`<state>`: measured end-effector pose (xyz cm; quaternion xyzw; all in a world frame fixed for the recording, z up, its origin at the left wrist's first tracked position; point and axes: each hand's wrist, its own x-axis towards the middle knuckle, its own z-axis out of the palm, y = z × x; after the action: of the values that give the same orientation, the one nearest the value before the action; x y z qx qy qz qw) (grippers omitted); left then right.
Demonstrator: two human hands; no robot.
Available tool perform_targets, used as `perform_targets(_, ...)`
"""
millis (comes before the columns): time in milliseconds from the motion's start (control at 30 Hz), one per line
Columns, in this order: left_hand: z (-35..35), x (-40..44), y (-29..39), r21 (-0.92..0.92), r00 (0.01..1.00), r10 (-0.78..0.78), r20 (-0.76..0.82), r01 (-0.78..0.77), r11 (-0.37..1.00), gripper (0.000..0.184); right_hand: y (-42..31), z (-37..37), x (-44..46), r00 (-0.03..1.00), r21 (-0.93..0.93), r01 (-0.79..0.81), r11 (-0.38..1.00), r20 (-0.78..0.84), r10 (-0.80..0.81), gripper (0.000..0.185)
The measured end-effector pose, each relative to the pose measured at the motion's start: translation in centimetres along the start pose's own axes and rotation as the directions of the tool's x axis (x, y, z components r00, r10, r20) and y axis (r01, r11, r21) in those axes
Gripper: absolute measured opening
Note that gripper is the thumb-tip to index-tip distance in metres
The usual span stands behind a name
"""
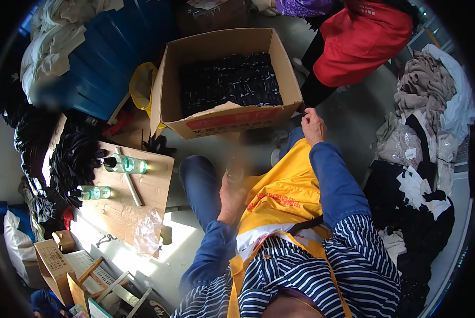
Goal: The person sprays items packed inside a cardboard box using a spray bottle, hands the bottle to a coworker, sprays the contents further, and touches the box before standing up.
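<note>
An open cardboard box (232, 124) stands in front of me, with rows of dark bundled fabric items (229, 82) inside. Close to the box's right front corner is my right hand (314, 127), its fingers closed in a pinch near a small dark piece at that corner; what it grips is too small to name. Over my lap, beside the yellow apron (285, 185), my left hand (233, 193) is raised. A blur covers its fingers, so their shape and anything in them cannot be made out.
A cardboard-topped surface (155, 185) at the left bears two green-tinted bottles (128, 164), a rod and dark fabric. Another person in a red garment (359, 42) stands behind the box at the right. Fabric piles (423, 90) lie at the far right. Small boxes (54, 262) sit lower left.
</note>
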<state>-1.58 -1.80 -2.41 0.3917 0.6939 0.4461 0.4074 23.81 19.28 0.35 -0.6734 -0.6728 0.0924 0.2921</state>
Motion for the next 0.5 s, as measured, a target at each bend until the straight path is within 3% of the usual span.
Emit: perform_targets(500, 0.0, 0.2, -2.1, 0.010, 0.999, 0.038, 0.013, -0.038, 0.999, 0.054, 0.1, 0.2, -0.1, 1.000, 0.025, 0.015, 1.000, 0.000, -0.015, 0.025)
